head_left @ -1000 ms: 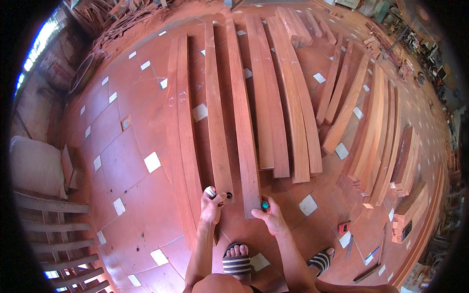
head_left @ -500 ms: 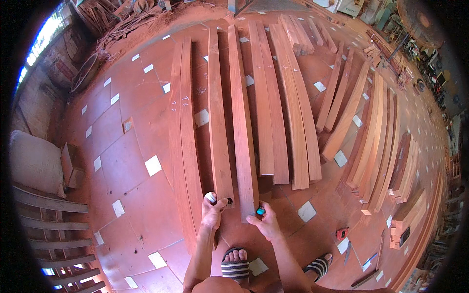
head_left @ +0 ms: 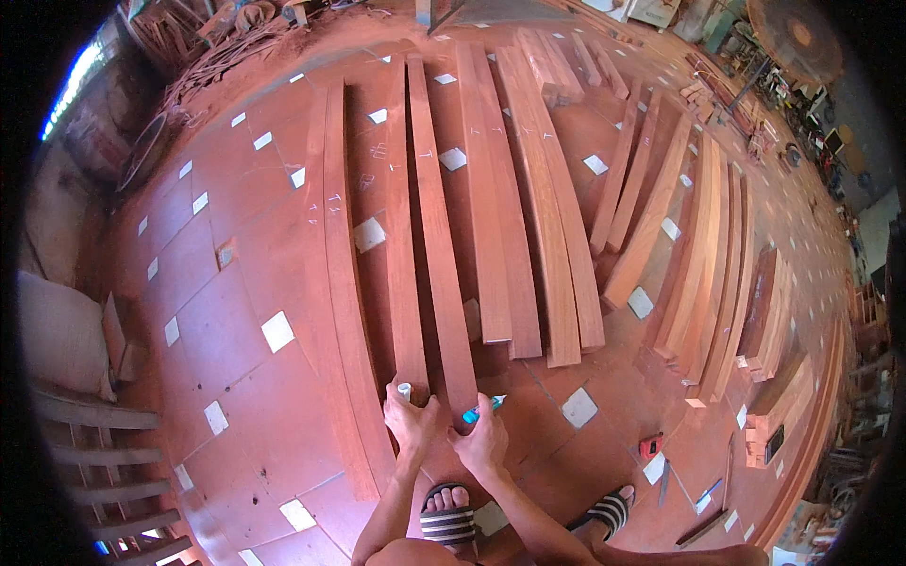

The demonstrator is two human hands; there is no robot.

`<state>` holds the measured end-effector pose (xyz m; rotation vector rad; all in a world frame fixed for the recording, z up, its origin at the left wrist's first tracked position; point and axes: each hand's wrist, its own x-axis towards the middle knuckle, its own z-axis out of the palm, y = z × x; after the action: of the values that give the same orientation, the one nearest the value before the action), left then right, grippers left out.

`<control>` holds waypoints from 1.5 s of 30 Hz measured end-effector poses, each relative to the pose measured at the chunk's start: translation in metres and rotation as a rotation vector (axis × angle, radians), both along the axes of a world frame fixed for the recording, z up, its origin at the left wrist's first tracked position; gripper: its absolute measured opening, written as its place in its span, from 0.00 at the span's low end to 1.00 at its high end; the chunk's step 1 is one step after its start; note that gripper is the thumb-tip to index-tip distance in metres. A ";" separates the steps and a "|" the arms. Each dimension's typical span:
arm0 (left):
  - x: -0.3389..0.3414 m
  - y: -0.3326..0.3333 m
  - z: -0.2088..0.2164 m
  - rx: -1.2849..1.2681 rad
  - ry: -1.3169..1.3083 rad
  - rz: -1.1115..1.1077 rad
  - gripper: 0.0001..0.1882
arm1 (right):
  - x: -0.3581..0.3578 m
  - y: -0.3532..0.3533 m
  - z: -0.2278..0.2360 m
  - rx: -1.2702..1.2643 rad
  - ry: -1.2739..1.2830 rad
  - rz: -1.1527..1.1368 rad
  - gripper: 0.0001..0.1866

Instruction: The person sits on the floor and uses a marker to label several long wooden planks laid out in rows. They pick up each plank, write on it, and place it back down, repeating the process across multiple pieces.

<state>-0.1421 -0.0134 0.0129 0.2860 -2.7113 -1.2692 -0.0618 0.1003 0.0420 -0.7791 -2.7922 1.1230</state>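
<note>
Two long reddish-brown wooden beams lie side by side in front of me, close at their far ends with a narrow dark gap between them. My left hand is closed at the near end of the left beam, with a small white cylindrical object tucked in its fingers. My right hand is closed around the near end of the right beam. A teal, pen-like object with a white tip sticks out between that hand's fingers; its exact kind is unclear. Chalk-like marks show on the upper faces.
Left of my hands lies a pair of beams; more beams lie in rows to the right. A red tape measure rests on the tiled floor. My sandalled feet are just below my hands. A slatted wooden piece stands left.
My right hand has brought the right beam leftward, closer to the left beam. Chalk marks now show on its upper face. The whole view has shifted slightly.
</note>
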 end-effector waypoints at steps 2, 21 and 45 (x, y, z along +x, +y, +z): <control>0.001 0.000 0.000 -0.013 -0.010 0.001 0.29 | 0.000 0.001 -0.001 0.003 0.034 0.012 0.49; 0.003 -0.006 0.018 0.139 -0.030 -0.023 0.25 | 0.003 -0.013 -0.007 0.051 0.215 0.153 0.49; -0.020 -0.126 0.019 -0.516 -0.144 0.164 0.41 | 0.003 -0.008 -0.008 -0.038 0.121 0.142 0.52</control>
<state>-0.1625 -0.1395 0.0323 0.5359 -2.9345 -0.4958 -0.0586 0.0922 0.0343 -0.5039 -2.7694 1.2035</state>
